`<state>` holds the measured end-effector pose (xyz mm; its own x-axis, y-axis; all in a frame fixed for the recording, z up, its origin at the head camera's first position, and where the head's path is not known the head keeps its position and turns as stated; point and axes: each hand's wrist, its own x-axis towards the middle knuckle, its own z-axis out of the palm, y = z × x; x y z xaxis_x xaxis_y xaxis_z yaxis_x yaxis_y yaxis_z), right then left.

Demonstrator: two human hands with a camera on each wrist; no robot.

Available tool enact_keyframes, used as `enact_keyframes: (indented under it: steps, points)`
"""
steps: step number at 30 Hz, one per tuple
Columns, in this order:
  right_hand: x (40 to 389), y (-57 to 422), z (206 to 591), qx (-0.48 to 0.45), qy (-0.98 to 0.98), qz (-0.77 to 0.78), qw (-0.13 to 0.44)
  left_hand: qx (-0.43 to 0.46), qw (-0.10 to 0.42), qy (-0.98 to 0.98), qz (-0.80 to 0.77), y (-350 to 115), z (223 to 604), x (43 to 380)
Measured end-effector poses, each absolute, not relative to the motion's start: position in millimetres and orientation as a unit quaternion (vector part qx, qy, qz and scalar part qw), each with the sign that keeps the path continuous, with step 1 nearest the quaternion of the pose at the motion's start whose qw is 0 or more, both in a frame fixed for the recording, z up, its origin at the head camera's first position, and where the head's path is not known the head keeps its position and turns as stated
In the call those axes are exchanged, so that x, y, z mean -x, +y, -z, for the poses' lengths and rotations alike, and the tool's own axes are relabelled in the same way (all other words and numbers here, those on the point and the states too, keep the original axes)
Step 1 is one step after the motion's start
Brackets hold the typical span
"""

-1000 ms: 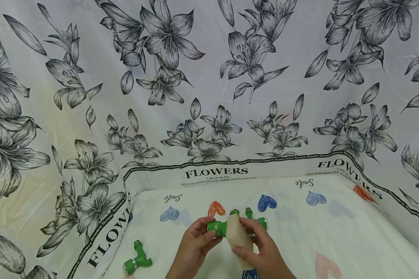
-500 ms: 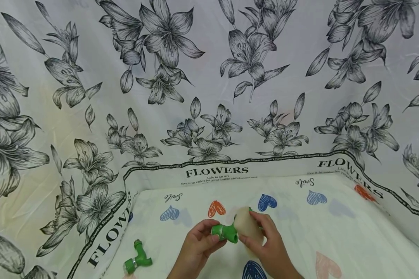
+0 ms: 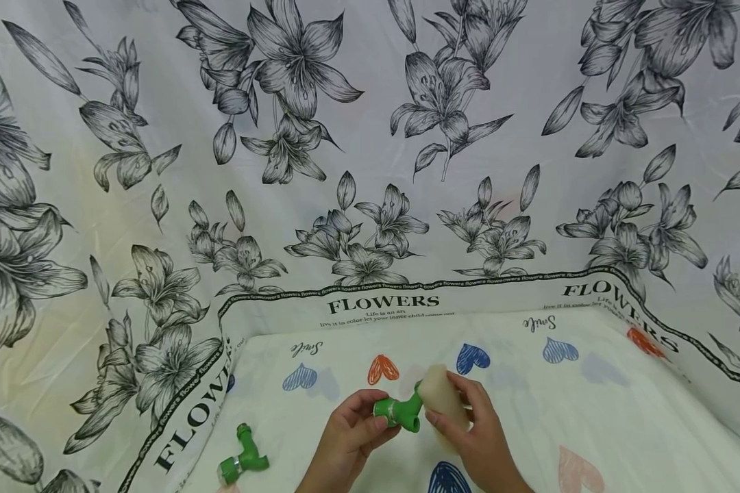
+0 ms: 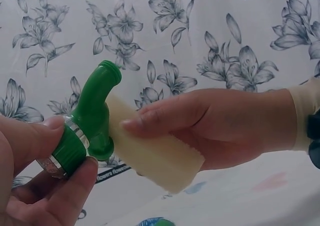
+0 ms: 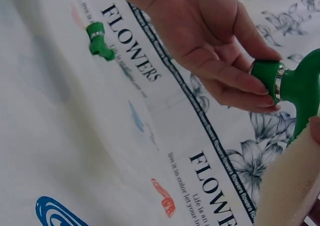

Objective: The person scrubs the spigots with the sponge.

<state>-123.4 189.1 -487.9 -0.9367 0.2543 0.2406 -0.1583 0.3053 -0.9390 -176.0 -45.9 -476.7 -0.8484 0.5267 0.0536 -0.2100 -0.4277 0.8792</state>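
Observation:
My left hand (image 3: 350,435) pinches a green plastic tap (image 3: 401,412) by its wide collar with a silver band, between thumb and fingers. My right hand (image 3: 477,431) holds a beige sponge (image 3: 439,394), the thumb on its near face. In the left wrist view the sponge (image 4: 160,158) lies close behind the tap (image 4: 92,104), seemingly against its short branch. From the right wrist, the sponge (image 5: 287,186) covers the lower end of the tap (image 5: 300,84). Both things are held above the white cloth.
A second green tap (image 3: 243,455) lies on the heart-printed cloth (image 3: 512,438) at the left. A small green piece (image 4: 164,222) shows at the bottom of the left wrist view. Flower-printed curtains (image 3: 370,150) enclose the back and sides.
The sponge has slid off the tap's middle to the right, leaving its body and lower opening bare. Over the last half second both hands have barely shifted. The tap at left has not moved.

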Motion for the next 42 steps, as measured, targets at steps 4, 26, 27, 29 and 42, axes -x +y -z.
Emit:
enact_keyframes:
  steps: [4,26,27,29,42]
  points:
    - [121.7,185.3,487.4,0.027,-0.772,-0.616,0.151,-0.143,0.22,0.492,-0.83,-46.4,477.5,177.1]
    - [110.1,174.4,478.9,-0.027,-0.708,-0.699,0.091,-0.126,0.2,0.471,-0.85,-42.5,485.5,179.7]
    - [109.4,174.2,478.8,-0.039,-0.705,-0.703,0.088,-0.124,0.199,0.471,-0.85,-42.2,486.1,179.6]
    - [108.0,173.4,478.4,-0.059,-0.698,-0.709,0.086,-0.12,0.196,0.478,-0.848,-41.8,487.3,179.9]
    - [105.1,167.1,476.9,-0.052,-0.718,-0.679,0.143,-0.165,0.217,0.604,-0.749,-31.5,492.2,173.0]
